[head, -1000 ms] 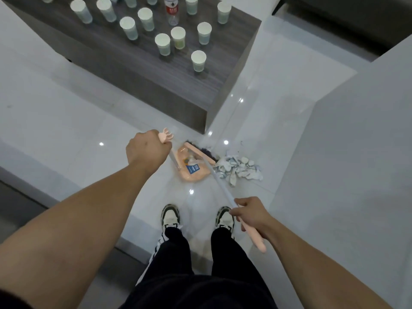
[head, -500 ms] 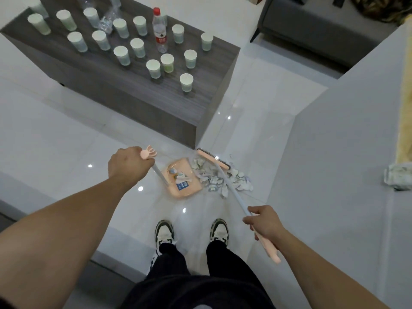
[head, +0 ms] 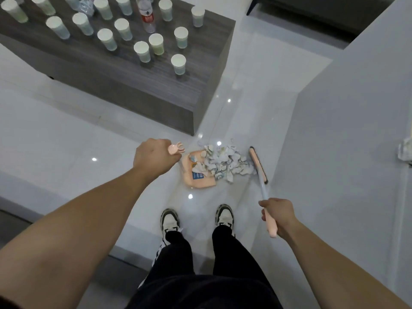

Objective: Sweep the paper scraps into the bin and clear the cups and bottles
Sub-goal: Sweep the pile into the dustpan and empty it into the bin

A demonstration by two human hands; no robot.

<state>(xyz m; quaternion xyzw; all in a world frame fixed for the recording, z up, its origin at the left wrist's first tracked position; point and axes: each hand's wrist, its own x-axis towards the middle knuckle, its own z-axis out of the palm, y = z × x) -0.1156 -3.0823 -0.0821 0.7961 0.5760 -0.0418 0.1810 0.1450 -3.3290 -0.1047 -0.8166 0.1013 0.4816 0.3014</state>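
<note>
Scraps (head: 224,162) overlap dustpan (head: 198,178) lip, broom (head: 258,165) just beside.

A: Cups (head: 178,63) on the table (head: 200,52)?
B: Fifteen counted; top edge unclear.
A: Bottles (head: 147,16)?
B: Two, one crumpled.
A: Rest?
B: One dustpan (head: 200,182), one broom (head: 258,163), two shoes (head: 169,219). Scraps (head: 223,161): one heap, uncountable.
</note>
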